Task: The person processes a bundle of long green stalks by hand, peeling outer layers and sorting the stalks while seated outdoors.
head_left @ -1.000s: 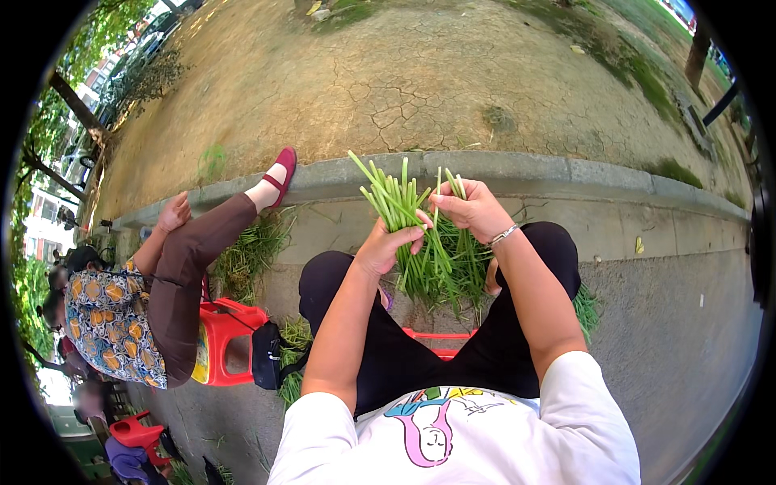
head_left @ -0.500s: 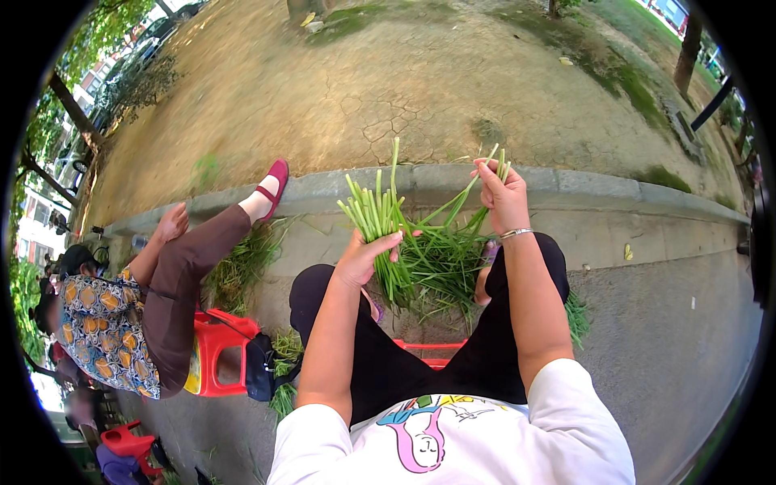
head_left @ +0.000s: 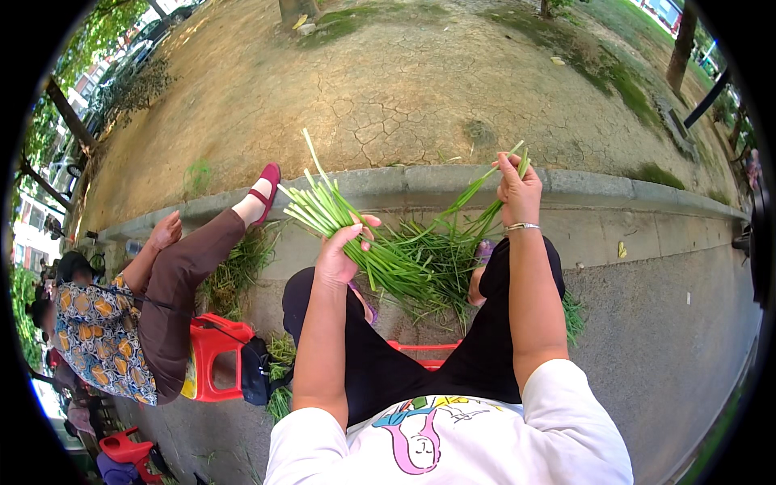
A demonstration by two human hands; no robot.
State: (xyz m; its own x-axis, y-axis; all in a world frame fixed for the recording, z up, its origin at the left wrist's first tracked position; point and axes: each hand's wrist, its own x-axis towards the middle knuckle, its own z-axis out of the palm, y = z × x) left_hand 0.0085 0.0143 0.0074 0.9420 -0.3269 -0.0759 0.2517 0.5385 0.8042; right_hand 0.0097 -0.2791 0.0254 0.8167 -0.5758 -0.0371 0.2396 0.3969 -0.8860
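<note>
My left hand (head_left: 338,257) is closed around a thick bunch of long green stalks (head_left: 323,206), probably garlic chives. Their pale cut ends fan out toward the far left, and the thin green ends hang back toward my knees. Farther off to the right, my right hand (head_left: 520,192) pinches a few stalks (head_left: 473,194) near their pale ends. The leafy ends of these trail down and left toward a loose heap of greens (head_left: 453,271) on the ground between my feet. The fingertips partly hide what the right hand pinches.
A stone kerb (head_left: 453,179) runs across in front, with cracked bare earth (head_left: 388,113) beyond. On my left a person in brown trousers (head_left: 174,303) sits beside a red plastic stool (head_left: 218,356) and a dark bag (head_left: 257,372). More greens (head_left: 234,271) lie near that person's foot.
My left hand has shifted left, and its bunch now leans farther left. My right hand has moved a little right with its few stalks, widening the gap between the hands.
</note>
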